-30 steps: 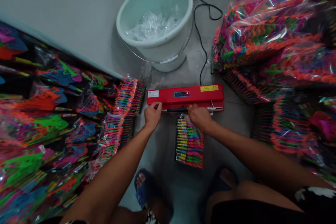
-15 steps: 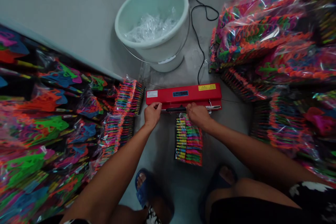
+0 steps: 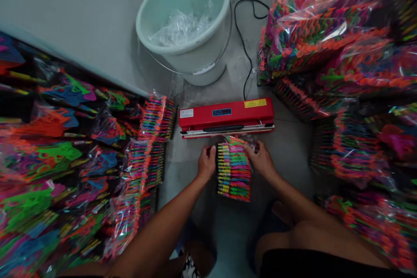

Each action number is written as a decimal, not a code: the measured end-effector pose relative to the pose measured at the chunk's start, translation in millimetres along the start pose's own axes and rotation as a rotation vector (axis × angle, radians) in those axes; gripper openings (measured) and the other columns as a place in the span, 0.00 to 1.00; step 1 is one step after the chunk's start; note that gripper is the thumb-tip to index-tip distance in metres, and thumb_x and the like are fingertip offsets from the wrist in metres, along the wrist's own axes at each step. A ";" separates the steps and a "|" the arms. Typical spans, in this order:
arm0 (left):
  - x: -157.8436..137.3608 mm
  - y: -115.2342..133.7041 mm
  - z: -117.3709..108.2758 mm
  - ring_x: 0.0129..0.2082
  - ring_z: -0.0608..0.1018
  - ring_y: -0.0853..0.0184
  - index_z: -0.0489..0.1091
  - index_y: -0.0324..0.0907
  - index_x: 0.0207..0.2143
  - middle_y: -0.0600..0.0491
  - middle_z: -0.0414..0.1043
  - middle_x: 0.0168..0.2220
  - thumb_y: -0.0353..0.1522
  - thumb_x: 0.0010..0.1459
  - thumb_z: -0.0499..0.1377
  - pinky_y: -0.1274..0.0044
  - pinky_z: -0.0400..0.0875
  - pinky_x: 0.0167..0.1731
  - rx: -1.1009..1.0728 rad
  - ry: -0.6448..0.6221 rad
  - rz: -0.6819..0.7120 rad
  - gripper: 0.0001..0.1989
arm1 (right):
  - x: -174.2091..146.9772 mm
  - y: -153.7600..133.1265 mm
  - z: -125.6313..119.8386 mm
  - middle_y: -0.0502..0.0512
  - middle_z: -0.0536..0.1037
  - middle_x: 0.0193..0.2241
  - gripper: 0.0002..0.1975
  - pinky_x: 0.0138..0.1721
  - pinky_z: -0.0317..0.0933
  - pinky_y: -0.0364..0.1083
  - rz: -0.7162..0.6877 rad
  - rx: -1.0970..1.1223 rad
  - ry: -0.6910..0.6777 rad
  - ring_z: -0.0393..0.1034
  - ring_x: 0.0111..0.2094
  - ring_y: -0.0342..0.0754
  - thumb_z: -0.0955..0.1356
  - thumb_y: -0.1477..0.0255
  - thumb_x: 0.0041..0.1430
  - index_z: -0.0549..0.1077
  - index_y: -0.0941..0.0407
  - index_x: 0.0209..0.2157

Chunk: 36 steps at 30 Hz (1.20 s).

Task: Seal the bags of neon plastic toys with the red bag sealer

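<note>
Clear plastic packet of thin, multicoloured sticks (image 3: 233, 171) is between the two hands, on or just above the grey concrete floor (image 3: 187, 167), its top end close to the front edge of the long red box-shaped device (image 3: 202, 114). Device's silver bar with black grip (image 3: 223, 129) lies down along the front; no hand on it.

Left hand (image 3: 206, 164): fingers half curled at the packet's left edge, thumb slightly parted; can't tell if it grips. Right hand (image 3: 262, 160): fingers bent at the upper right corner by the loose clear film, small gap between thumb and forefinger; firm hold can't be confirmed.

To handle it well, I'd support both sides evenly, keep the sticks square, and smooth the film at the top end flat, without creases. Fingertips best kept off the bar's edge, which may be hot. Pulling by the film alone could stretch or tear it. Pale plastic bucket (image 3: 198, 61) stands behind, well clear of both hands.
</note>
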<state>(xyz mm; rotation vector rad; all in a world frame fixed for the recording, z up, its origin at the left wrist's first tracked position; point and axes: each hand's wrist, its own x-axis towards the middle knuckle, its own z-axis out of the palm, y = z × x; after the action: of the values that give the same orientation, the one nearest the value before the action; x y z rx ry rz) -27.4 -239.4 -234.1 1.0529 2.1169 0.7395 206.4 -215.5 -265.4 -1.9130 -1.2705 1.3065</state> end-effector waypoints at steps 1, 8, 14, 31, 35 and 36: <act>-8.7 -5.4 5.3 0.40 0.79 0.60 0.75 0.44 0.41 0.48 0.80 0.38 0.47 0.68 0.55 0.74 0.69 0.42 -0.025 -0.040 -0.031 0.17 | -3.0 2.4 0.6 0.68 0.80 0.52 0.36 0.51 0.68 0.50 0.020 0.041 -0.078 0.76 0.50 0.57 0.68 0.50 0.64 0.67 0.61 0.62; -64.9 -45.3 -8.6 0.29 0.72 0.64 0.72 0.44 0.26 0.54 0.72 0.25 0.41 0.66 0.53 0.74 0.66 0.34 0.050 -0.317 -0.066 0.18 | -48.9 17.3 -3.7 0.57 0.82 0.39 0.19 0.40 0.65 0.47 -0.100 -0.051 -0.229 0.75 0.38 0.52 0.65 0.55 0.65 0.75 0.55 0.44; -50.2 -38.2 -47.0 0.35 0.77 0.63 0.78 0.45 0.37 0.53 0.78 0.34 0.33 0.57 0.61 0.73 0.71 0.40 0.145 -0.228 0.036 0.07 | -67.5 31.2 -11.3 0.53 0.79 0.30 0.21 0.35 0.60 0.45 -0.163 -0.079 -0.441 0.70 0.30 0.48 0.65 0.51 0.66 0.76 0.55 0.37; 14.1 104.6 64.7 0.19 0.71 0.77 0.72 0.39 0.35 0.56 0.75 0.29 0.31 0.61 0.64 0.82 0.64 0.21 -0.819 -0.074 -0.566 0.04 | 50.9 -31.0 -24.3 0.48 0.75 0.25 0.12 0.25 0.63 0.40 0.566 0.936 -0.221 0.68 0.21 0.41 0.63 0.65 0.71 0.71 0.56 0.36; 17.8 105.5 60.7 0.19 0.71 0.77 0.71 0.39 0.36 0.57 0.74 0.28 0.30 0.62 0.63 0.83 0.62 0.20 -0.786 -0.068 -0.577 0.04 | 60.9 -40.4 -26.6 0.46 0.74 0.22 0.14 0.21 0.60 0.39 0.613 0.855 -0.202 0.66 0.18 0.40 0.62 0.66 0.71 0.71 0.57 0.33; 18.5 104.9 59.9 0.19 0.71 0.77 0.70 0.39 0.36 0.57 0.74 0.28 0.30 0.62 0.63 0.83 0.62 0.20 -0.783 -0.066 -0.574 0.04 | 62.4 -41.1 -26.2 0.46 0.74 0.22 0.13 0.20 0.58 0.39 0.615 0.833 -0.185 0.66 0.17 0.40 0.62 0.67 0.71 0.71 0.58 0.33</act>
<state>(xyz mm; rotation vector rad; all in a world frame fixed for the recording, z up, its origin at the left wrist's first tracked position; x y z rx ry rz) 57.9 -158.0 -202.0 0.0440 1.6822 1.0698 219.6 -139.1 -249.4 -1.5921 -0.0750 1.9380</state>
